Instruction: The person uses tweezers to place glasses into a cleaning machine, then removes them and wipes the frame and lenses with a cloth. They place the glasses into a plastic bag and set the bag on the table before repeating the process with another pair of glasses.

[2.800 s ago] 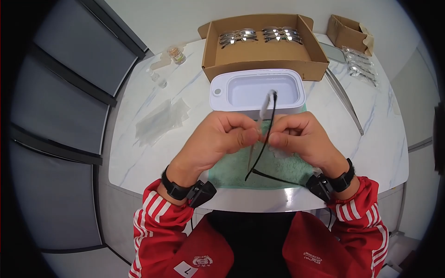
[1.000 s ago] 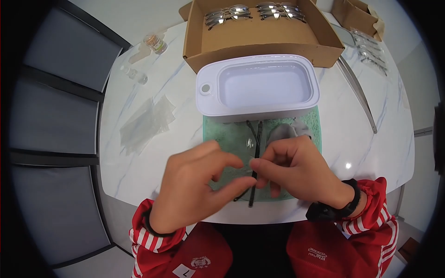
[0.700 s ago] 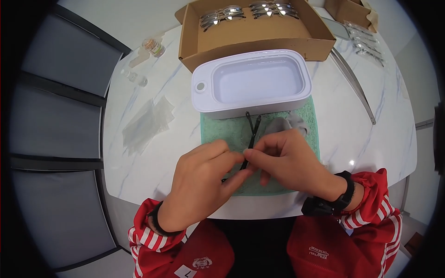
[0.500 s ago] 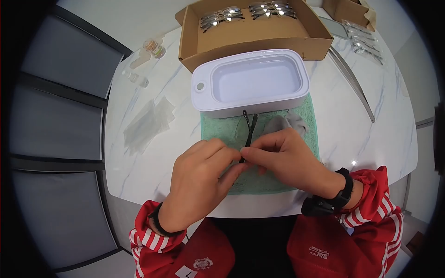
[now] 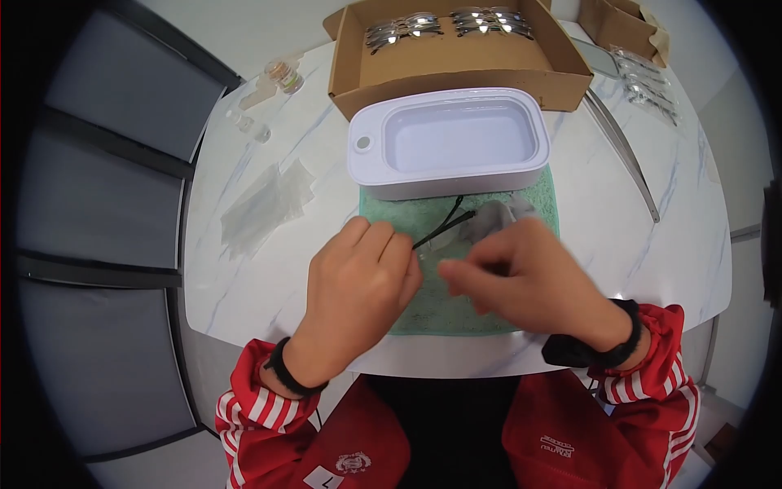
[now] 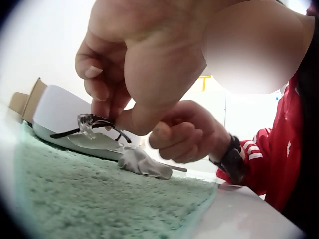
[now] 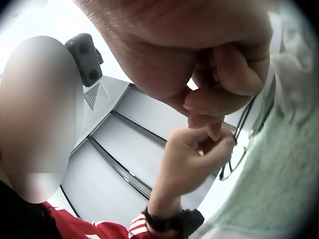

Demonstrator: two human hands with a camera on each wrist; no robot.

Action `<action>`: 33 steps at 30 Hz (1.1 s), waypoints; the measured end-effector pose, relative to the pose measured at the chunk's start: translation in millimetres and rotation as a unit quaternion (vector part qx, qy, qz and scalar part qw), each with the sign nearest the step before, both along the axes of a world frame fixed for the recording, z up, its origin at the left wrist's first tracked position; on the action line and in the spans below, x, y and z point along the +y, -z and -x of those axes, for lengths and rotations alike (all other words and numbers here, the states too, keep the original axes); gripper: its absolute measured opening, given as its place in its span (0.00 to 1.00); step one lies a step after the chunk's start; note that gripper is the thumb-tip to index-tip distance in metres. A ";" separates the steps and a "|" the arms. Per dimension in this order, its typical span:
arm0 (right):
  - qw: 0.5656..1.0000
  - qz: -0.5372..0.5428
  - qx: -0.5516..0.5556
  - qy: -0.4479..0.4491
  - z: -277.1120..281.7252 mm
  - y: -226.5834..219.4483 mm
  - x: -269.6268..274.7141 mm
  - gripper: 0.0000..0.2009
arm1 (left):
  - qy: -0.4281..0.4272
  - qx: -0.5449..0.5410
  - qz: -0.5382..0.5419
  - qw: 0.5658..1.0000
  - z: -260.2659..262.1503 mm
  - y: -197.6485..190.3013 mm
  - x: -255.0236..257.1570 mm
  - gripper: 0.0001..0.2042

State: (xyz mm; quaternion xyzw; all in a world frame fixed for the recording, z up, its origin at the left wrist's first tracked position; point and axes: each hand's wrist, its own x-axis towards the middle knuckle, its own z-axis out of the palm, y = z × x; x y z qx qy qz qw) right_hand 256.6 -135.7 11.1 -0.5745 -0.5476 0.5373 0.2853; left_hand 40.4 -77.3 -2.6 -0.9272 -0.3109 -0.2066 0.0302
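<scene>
My left hand (image 5: 362, 277) pinches a pair of glasses (image 5: 446, 228) over the green towel (image 5: 448, 318). Its thin black temples point away toward the white tub (image 5: 371, 181). In the left wrist view, the thumb and fingers grip the black frame near a clear nose pad, and a clear lens (image 6: 92, 141) hangs below. Just to the right, my right hand (image 5: 525, 273) is apart from the glasses, its fingers curled in and slightly blurred. Nothing shows between them. A crumpled grey cloth (image 5: 490, 220) lies on the towel beyond the right hand.
Behind the tub stands a cardboard box (image 5: 456, 85) with several glasses. Clear plastic sleeves (image 5: 265, 212) lie at left, near small bottles (image 5: 285, 76). A long metal strip (image 5: 623, 151) and bagged glasses (image 5: 648, 85) lie at right.
The hands worked close together at the glasses half a second ago; now the right hand has drawn away to the right. The temples have swung further rightward in the left hand.
</scene>
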 end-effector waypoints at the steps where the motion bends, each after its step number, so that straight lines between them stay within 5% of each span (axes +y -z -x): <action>1: 0.996 -0.060 0.007 0.062 -5.6 -1.3 0.6 0.14 | -0.007 -0.002 -0.002 1.000 1.6 1.6 3.4 0.09; 2: 0.985 -0.119 0.014 0.126 -10.1 -3.0 1.5 0.12 | 0.011 -0.006 -0.015 1.000 3.4 2.2 8.1 0.09; 5: 0.982 -0.134 -0.029 0.131 -23.1 -8.5 4.9 0.06 | 0.040 -0.017 -0.028 0.999 6.0 -1.3 13.9 0.09; 11: 0.949 -0.264 -0.132 0.107 -21.2 4.1 6.9 0.07 | 0.062 -0.043 -0.014 0.997 4.4 -7.7 17.2 0.11; 33: 0.954 -0.243 -0.155 0.078 -12.3 5.2 7.6 0.08 | 0.053 -0.104 0.110 0.987 23.2 -7.1 27.5 0.08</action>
